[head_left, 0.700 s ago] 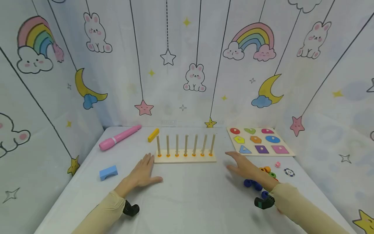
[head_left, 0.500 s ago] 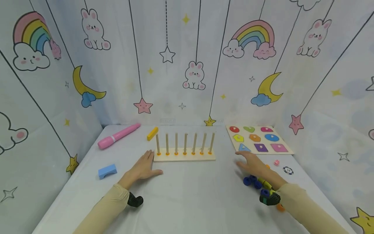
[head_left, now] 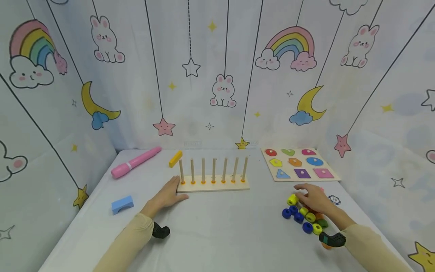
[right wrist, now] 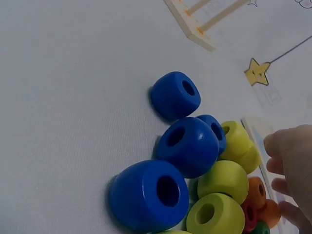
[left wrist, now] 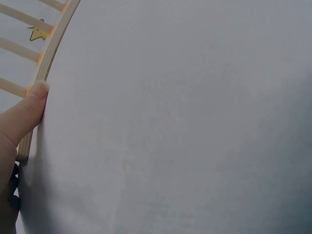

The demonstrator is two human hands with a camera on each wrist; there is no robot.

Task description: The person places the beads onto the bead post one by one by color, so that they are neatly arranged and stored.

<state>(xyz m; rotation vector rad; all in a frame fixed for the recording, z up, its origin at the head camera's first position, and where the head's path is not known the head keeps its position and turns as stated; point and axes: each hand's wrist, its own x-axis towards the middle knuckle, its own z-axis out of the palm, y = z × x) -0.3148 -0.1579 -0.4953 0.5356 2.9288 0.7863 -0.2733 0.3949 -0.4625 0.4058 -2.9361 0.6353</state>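
In the head view my left hand (head_left: 166, 194) lies at the left end of a wooden peg rack (head_left: 217, 186) with several upright pegs. Its thumb is spread along the front edge; in the left wrist view the thumb tip (left wrist: 39, 90) overlaps that edge of the base. My right hand (head_left: 314, 198) is over a cluster of wooden beads, fingers loosely bent, with nothing visible between them. Blue beads (right wrist: 187, 147) lie nearest the rack side. Yellow beads (right wrist: 223, 181) sit beside them, and orange beads (right wrist: 257, 191) are closest to the fingers. The hand hides part of the cluster.
A shape puzzle board (head_left: 289, 173) lies at the back right, with a black-and-white chip (head_left: 334, 199) nearer. On the left are a pink baton-like object (head_left: 136, 162), a yellow block (head_left: 175, 159) and a blue arch block (head_left: 122, 204). A patterned cloth (head_left: 200, 113) stands behind.
My right hand has moved right and nearer, from beside the rack to over the beads, uncovering some yellow ones. My left hand has stayed at the rack's left end. The head view has shifted slightly.
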